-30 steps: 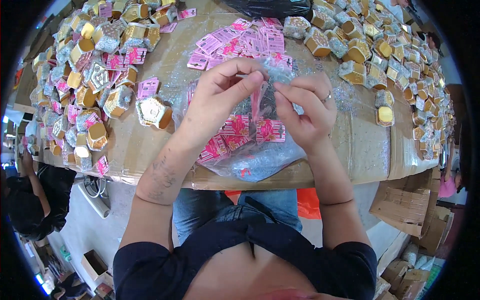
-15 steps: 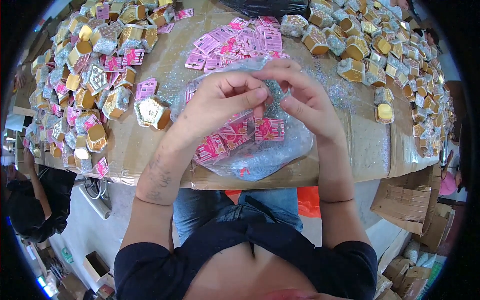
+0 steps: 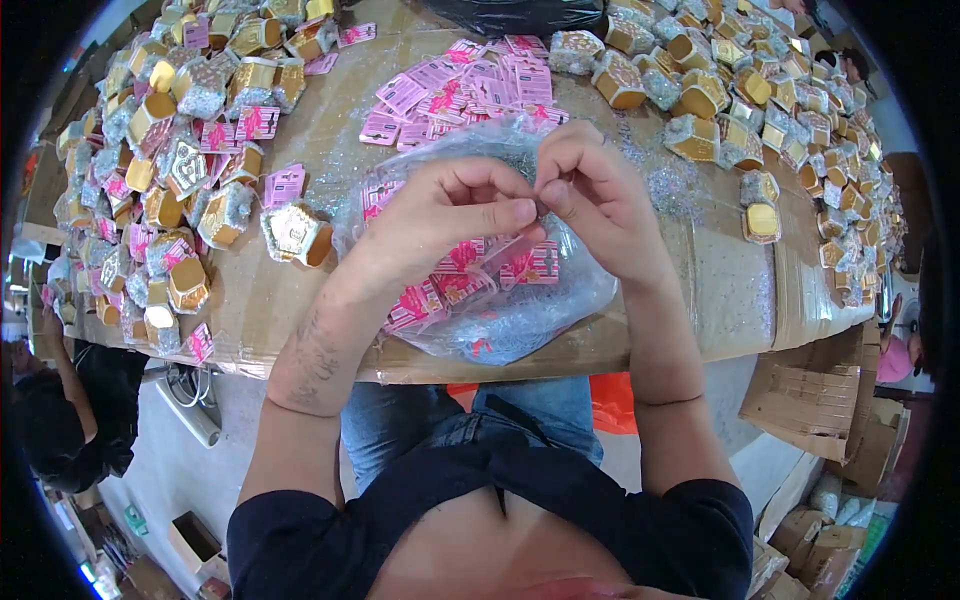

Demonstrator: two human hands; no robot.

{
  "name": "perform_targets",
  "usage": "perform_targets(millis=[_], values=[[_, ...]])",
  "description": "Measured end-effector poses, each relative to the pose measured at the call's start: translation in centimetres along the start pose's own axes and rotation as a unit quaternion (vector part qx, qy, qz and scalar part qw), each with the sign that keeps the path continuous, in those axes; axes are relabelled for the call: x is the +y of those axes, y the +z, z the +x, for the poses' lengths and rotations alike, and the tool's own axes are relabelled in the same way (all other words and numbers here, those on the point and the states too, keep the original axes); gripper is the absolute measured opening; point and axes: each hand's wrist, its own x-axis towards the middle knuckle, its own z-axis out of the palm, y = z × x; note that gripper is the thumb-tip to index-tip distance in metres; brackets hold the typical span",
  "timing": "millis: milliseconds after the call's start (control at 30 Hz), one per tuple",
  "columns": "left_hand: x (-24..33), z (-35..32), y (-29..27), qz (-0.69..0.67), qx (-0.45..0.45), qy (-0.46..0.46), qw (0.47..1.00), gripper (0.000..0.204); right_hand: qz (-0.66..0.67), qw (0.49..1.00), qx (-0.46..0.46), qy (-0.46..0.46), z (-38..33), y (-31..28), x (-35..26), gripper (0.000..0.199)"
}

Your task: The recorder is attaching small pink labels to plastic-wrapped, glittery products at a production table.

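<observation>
Above a clear plastic bag point(image 3: 560, 325), my left hand point(image 3: 440, 215) and my right hand point(image 3: 600, 205) meet fingertip to fingertip. The fingers of both are closed in a pinch; whatever lies between them is too small and hidden to make out. On the bag beneath lie several pink striped cards point(image 3: 530, 262), partly covered by my left hand. Left of my left wrist stands a gold and white house-shaped ornament point(image 3: 297, 233) with glittery edges, a pink tag point(image 3: 284, 187) just behind it.
A loose stack of pink cards point(image 3: 480, 85) lies beyond my hands. Glittery gold ornaments crowd the left point(image 3: 170, 205) and right point(image 3: 700, 90) of the cardboard-covered table point(image 3: 690, 310). A black bag point(image 3: 510, 14) sits at the far edge, and cardboard boxes point(image 3: 810, 395) stand at the right.
My right hand's fingers have drawn in from a looser spread to a pinch against my left fingertips. My left hand stays nearly in place. The whole view has shifted slightly.
</observation>
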Motion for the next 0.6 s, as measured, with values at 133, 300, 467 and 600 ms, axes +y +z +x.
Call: perform_targets(millis=[133, 300, 467, 600], values=[[-0.6, 0.2, -0.1, -0.044, 0.021, 0.011, 0.999, 0.015, -0.089, 0.995, 0.028, -0.037, 0.1, 0.2, -0.2, 0.008], [-0.4, 0.1, -0.1, -0.045, 0.038, -0.002, 0.998, 0.016, -0.137, 0.988, 0.043, -0.059, 0.0, 0.5, -0.1, 0.009], [-0.5, 0.3, -0.1, -0.077, 0.055, 0.002, 0.996, 0.017, -0.142, 0.985, 0.091, -0.037, 0.2, -0.7, 0.7, 0.024], [-0.2, 0.1, -0.1, -0.054, 0.086, 0.011, 0.995, 0.013, -0.227, 0.894, 0.377, 0.087, 0.4, -7.4, 3.2, 0.055]])
